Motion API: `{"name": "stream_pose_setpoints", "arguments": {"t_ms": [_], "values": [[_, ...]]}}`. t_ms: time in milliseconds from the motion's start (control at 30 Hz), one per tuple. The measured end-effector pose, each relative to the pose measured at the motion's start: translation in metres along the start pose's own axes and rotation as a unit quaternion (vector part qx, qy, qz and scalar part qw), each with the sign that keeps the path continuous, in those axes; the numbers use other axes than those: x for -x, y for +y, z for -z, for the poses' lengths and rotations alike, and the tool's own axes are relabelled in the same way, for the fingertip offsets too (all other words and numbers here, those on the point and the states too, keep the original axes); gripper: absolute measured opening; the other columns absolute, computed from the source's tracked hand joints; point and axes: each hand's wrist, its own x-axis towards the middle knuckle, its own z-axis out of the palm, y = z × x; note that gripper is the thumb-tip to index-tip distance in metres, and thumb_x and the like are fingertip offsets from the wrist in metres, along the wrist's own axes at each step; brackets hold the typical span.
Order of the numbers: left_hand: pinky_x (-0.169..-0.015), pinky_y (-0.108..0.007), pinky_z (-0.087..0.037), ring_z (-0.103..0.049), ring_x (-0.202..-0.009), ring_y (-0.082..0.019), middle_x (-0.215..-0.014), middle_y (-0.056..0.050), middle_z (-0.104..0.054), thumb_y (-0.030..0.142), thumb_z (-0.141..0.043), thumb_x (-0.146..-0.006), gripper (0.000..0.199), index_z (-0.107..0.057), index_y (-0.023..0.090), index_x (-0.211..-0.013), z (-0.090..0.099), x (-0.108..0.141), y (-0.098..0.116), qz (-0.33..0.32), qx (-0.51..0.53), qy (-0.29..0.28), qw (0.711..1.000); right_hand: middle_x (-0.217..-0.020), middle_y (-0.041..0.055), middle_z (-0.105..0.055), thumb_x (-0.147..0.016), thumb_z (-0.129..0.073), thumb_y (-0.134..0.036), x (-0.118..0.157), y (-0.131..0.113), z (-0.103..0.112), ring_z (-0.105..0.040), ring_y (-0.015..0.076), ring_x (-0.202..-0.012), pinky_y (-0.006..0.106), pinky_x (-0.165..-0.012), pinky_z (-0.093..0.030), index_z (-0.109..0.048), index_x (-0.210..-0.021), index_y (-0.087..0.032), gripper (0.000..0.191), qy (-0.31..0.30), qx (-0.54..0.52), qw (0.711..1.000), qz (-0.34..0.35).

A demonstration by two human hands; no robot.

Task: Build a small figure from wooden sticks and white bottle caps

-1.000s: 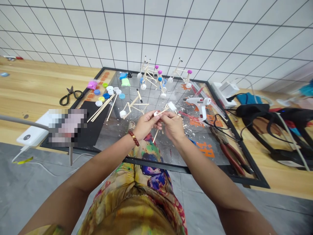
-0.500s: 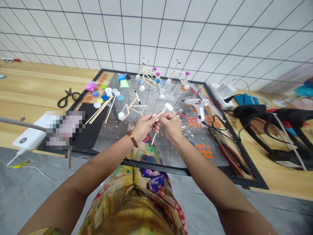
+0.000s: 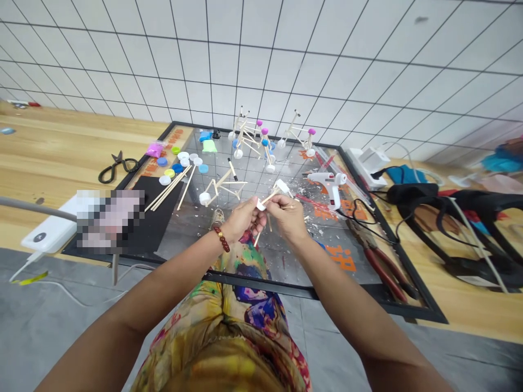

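Observation:
My left hand [image 3: 244, 220] pinches a small white bottle cap [image 3: 260, 206] between thumb and fingers. Beside it, my right hand [image 3: 288, 216] grips a thin wooden stick [image 3: 268, 197] that meets the cap. Below the fingers, another stick end [image 3: 256, 239] points down toward the glass. Just beyond the right hand is a white block-like piece [image 3: 281, 187], partly hidden. To the left of my hands stands a stick frame [image 3: 223, 184] with a white cap [image 3: 205, 198] at one end and a black tip.
Several finished-looking stick models [image 3: 247, 136] stand at the back. Bottle caps [image 3: 183, 158], loose sticks [image 3: 168, 190] and scissors [image 3: 116, 166] lie left. Right are a glue gun [image 3: 329, 184] with a cord, pliers [image 3: 379, 261], a power strip [image 3: 363, 163] and white scraps.
The white cap between my fingers shows more plainly now and sits tilted at the stick. My hands stay close together; the whole view has shifted slightly.

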Motion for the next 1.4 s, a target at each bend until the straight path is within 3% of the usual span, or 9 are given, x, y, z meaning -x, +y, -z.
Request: {"name": "stream_pose_setpoints", "arguments": {"t_ms": [133,333,567,767,867,967,1100,1267,1400], "values": [[-0.037,-0.018,-0.034,-0.047,-0.04,-0.008,-0.056,0.0,-0.054,0.063,-0.033,-0.099,0.059,-0.056,0.014,-0.078,-0.002,0.004,0.01,0.06,0.063,-0.017,0.996,-0.064,-0.0018,-0.068,-0.064,-0.08,-0.039,-0.006,0.004,0.003,-0.058,0.012,-0.06,0.025,-0.06,-0.047,-0.071,-0.069,-0.02,0.021,0.061,0.004,0.998,0.032],[-0.047,-0.02,-0.047,-0.059,-0.052,-0.009,-0.07,0.002,-0.06,0.046,-0.067,-0.09,0.033,-0.054,0.016,-0.089,-0.002,0.003,0.002,-0.069,0.054,0.002,0.996,-0.06,-0.002,-0.064,-0.069,-0.08,-0.045,-0.005,0.002,0.004,-0.056,0.0121,-0.056,0.026,-0.057,-0.045,-0.072,-0.07,-0.021,0.025,-0.014,0.006,1.0,0.011],[-0.056,-0.023,-0.056,-0.063,-0.059,-0.009,-0.074,0.004,-0.063,0.045,-0.086,-0.072,0.05,-0.052,0.016,-0.095,0.002,-0.003,-0.009,-0.155,0.013,0.018,0.988,-0.065,-0.0002,-0.067,-0.068,-0.081,-0.043,-0.006,0.001,0.006,-0.059,0.0131,-0.062,0.027,-0.061,-0.048,-0.071,-0.064,-0.021,0.025,-0.002,0.025,0.999,0.035],[-0.052,-0.023,-0.054,-0.063,-0.055,-0.01,-0.071,0.002,-0.065,0.055,-0.083,-0.071,0.051,-0.054,0.016,-0.088,0.001,0.004,-0.005,-0.099,0.046,-0.035,0.993,-0.06,-0.0005,-0.063,-0.071,-0.077,-0.045,-0.004,-0.002,0.015,-0.056,0.0133,-0.058,0.027,-0.056,-0.046,-0.074,-0.07,-0.021,0.025,-0.046,0.077,0.995,0.048],[-0.051,-0.022,-0.053,-0.063,-0.055,-0.01,-0.07,0.0,-0.065,0.055,-0.081,-0.073,0.049,-0.055,0.015,-0.085,-0.001,0.009,0.0,-0.076,0.08,-0.046,0.993,-0.06,-0.0018,-0.059,-0.073,-0.074,-0.039,-0.007,-0.003,0.024,-0.05,0.0108,-0.056,0.025,-0.054,-0.041,-0.076,-0.074,-0.02,0.02,-0.006,0.136,0.988,0.071],[-0.058,-0.024,-0.057,-0.066,-0.063,-0.011,-0.079,-0.002,-0.069,0.047,-0.085,-0.07,0.046,-0.056,0.015,-0.086,-0.003,0.014,0.006,-0.086,0.1,-0.009,0.991,-0.059,-0.0033,-0.055,-0.077,-0.07,-0.034,-0.009,-0.01,0.035,-0.046,0.0094,-0.056,0.025,-0.056,-0.039,-0.078,-0.08,-0.019,0.018,0.021,0.201,0.971,0.123],[-0.069,-0.028,-0.06,-0.07,-0.069,-0.013,-0.09,-0.003,-0.072,0.03,-0.089,-0.065,0.047,-0.055,0.016,-0.095,-0.002,0.023,0.017,-0.098,0.078,0.083,0.989,-0.059,-0.0023,-0.058,-0.082,-0.067,-0.03,0.003,-0.027,0.045,-0.049,0.0098,-0.055,0.025,-0.057,-0.038,-0.077,-0.079,-0.019,0.015,-0.127,0.293,0.936,0.148],[-0.07,-0.029,-0.059,-0.069,-0.069,-0.013,-0.081,0.001,-0.067,0.025,-0.08,-0.072,0.042,-0.059,0.018,-0.108,0.006,0.033,0.024,-0.08,-0.02,0.106,0.991,-0.075,0.0036,-0.07,-0.085,-0.063,-0.02,0.035,-0.04,0.046,-0.062,0.0165,-0.066,0.032,-0.071,-0.045,-0.072,-0.081,-0.018,0.009,-0.286,0.485,0.817,0.125],[-0.07,-0.029,-0.057,-0.066,-0.069,-0.013,-0.079,0.001,-0.064,0.024,-0.074,-0.076,0.023,-0.059,0.017,-0.093,0.02,0.04,0.018,-0.083,-0.128,0.124,0.98,-0.102,0.0118,-0.069,-0.089,-0.054,-0.019,0.049,-0.049,0.046,-0.065,0.0225,-0.088,0.037,-0.08,-0.051,-0.062,-0.123,-0.013,0.035,-0.235,0.473,0.842,0.113]]}}
